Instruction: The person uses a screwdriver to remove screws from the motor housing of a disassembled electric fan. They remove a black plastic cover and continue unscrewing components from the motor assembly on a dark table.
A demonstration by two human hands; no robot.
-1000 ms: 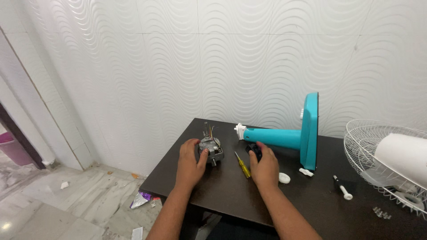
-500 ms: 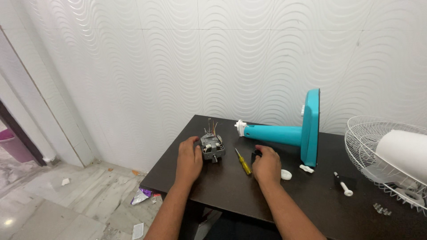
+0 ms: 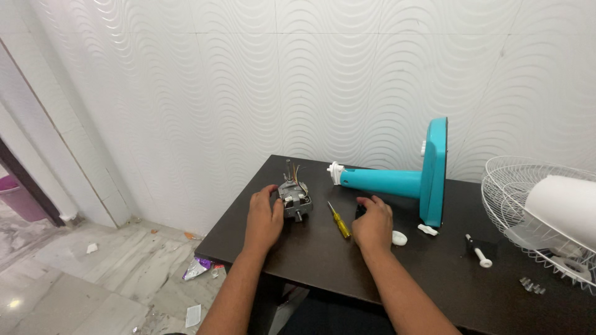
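The small motor (image 3: 294, 200) sits gripped in the left hand (image 3: 264, 217), yellow screwdriver (image 3: 339, 220) and teal fan stand (image 3: 410, 180) just beside.

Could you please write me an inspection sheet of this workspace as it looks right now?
Surface: dark brown wooden table, against a white wavy-patterned wall.
Job's things: small grey metal fan motor with wires sticking up; small black part on the table.
Clutter: yellow-handled screwdriver, teal plastic fan stand on its side, white wire fan guard, white ring.
Grippers: left hand holds the motor; right hand rests on the black part.
Cables: only the motor's short wires.
Surroundings: marble floor with scraps of litter.
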